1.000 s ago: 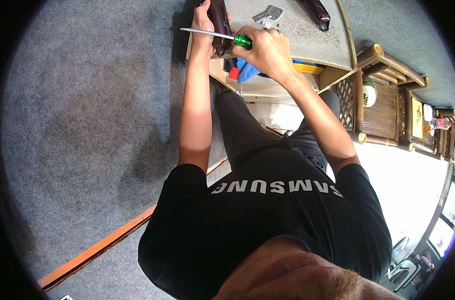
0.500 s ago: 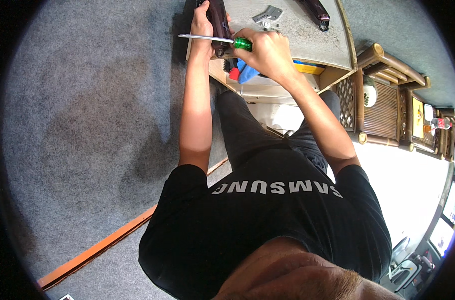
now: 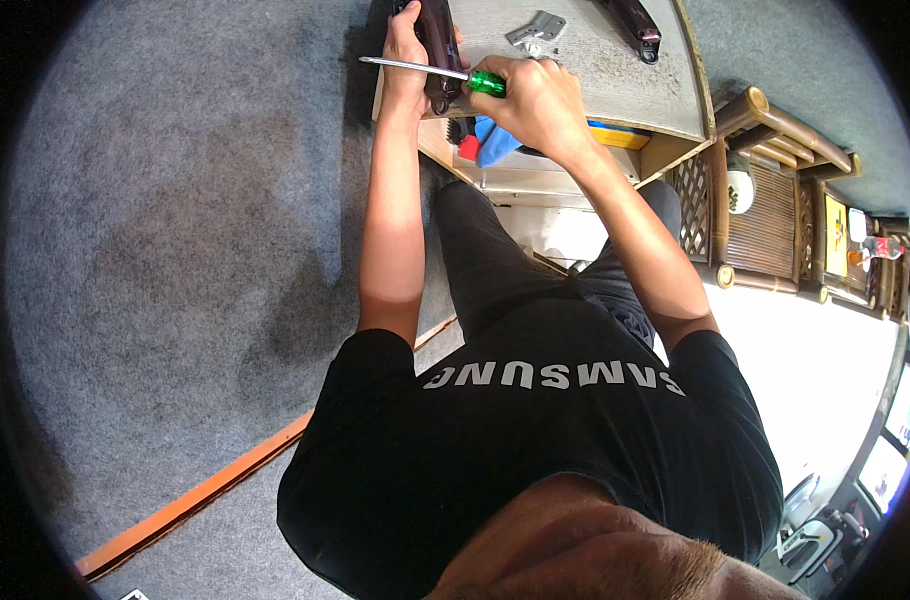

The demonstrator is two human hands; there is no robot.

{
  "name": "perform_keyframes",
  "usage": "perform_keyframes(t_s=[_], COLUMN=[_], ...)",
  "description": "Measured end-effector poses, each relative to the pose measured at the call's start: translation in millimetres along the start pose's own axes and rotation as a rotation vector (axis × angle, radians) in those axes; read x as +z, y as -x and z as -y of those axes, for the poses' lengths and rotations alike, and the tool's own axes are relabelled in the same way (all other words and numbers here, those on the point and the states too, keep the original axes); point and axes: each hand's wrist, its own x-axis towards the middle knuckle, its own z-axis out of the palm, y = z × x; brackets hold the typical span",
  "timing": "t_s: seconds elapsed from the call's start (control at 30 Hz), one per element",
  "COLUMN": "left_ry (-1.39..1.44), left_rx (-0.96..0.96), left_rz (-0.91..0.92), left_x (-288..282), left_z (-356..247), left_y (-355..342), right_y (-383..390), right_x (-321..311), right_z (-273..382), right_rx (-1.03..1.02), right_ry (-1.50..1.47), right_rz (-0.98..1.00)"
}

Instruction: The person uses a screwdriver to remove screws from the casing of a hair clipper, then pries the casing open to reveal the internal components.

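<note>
A dark maroon hair clipper (image 3: 436,40) lies lengthwise in my left hand (image 3: 403,45), the fingers wrapped round its sides. Its far end runs out of the picture at the top, and a hanging loop shows at the near end. My right hand (image 3: 541,105) is closed round the green handle of a screwdriver (image 3: 488,83). The screwdriver's metal shaft points left and passes across the clipper and my left wrist, its tip out in the air beyond them. My right fingertips are close to the clipper's near end; whether they touch it I cannot tell.
On the tabletop (image 3: 615,95) lie a grey metal clipper blade (image 3: 537,30), small loose parts and a second dark clipper (image 3: 633,27). The open drawer below holds a blue cloth (image 3: 495,143), a red item (image 3: 469,148) and a yellow item (image 3: 618,136). A bamboo chair (image 3: 765,210) stands right.
The screwdriver's tip has swung slightly upward, and my right hand has shifted a little with it. The clipper and my left hand stay in place.
</note>
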Motion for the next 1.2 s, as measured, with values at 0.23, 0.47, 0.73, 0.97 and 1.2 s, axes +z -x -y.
perform_keyframes(t_s=[0.23,0.47,0.73,0.97,1.2], left_ry=[0.006,0.031,-0.009,0.019,-0.004], left_rx=[-0.005,-0.030,-0.006,0.014,-0.012], left_rz=[-0.003,-0.004,-0.002,0.020,0.009], left_x=[-3,-2,-3,3,2], left_z=[1,1,-2,-5,-5], left_y=[-3,-4,-2,1,1], right_y=[2,6,5,3,5], right_x=[-1,4,2,8,5], right_z=[3,0,1,-8,-1], right_rx=[-0.046,-0.100,-0.084,-0.094,-0.075], right_ry=[0.010,0.011,-0.027,-0.002,-0.001], right_rz=[-0.029,-0.086,-0.061,-0.075,-0.083])
